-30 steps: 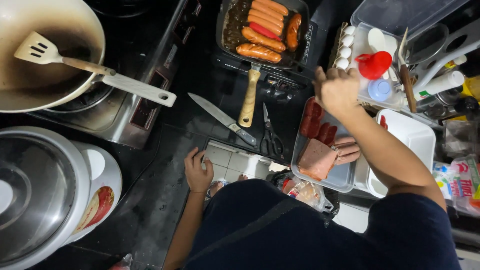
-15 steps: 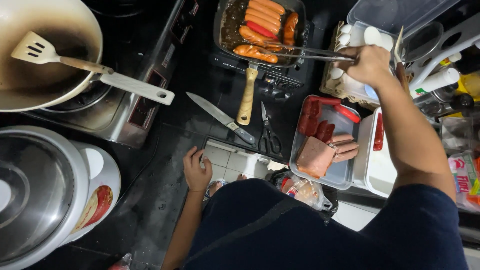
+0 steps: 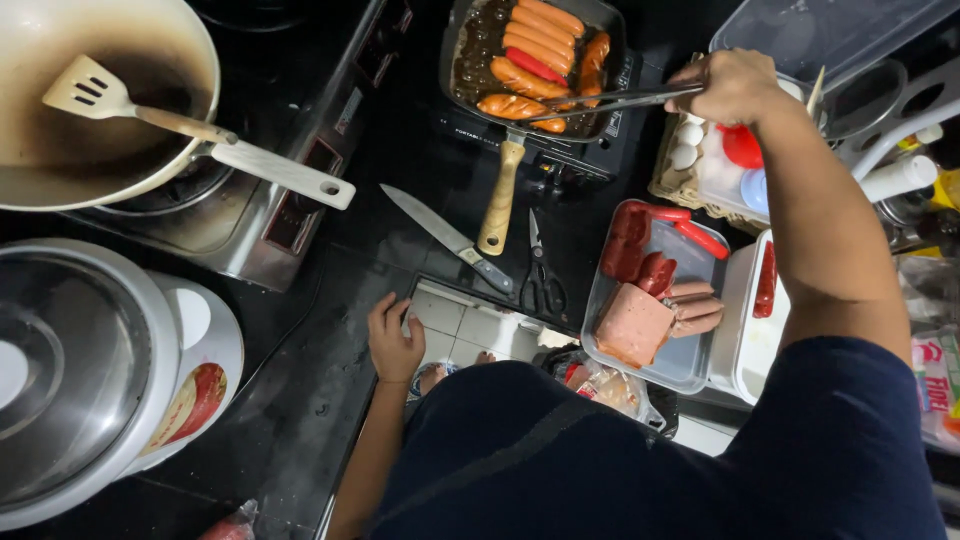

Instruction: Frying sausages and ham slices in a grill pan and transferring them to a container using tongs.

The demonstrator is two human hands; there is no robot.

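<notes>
Tongs [image 3: 610,100] sit pinched in the right hand [image 3: 730,85], tips reaching a sausage [image 3: 512,105]; left hand [image 3: 393,340] rests spread on the counter edge [image 3: 330,360].

head view | one camera, high above the person, facing straight down | grill pan [image 3: 535,60] far edge | moderately near

— What packaging is around you?

— A clear plastic bag [image 3: 605,385] with red and pale contents sits at the counter's near edge, just before my body. At the far right edge a white packet [image 3: 938,385] with red and green print shows.

— Any labels?

— A red-and-orange sticker [image 3: 195,400] on the white rice cooker, left.
</notes>
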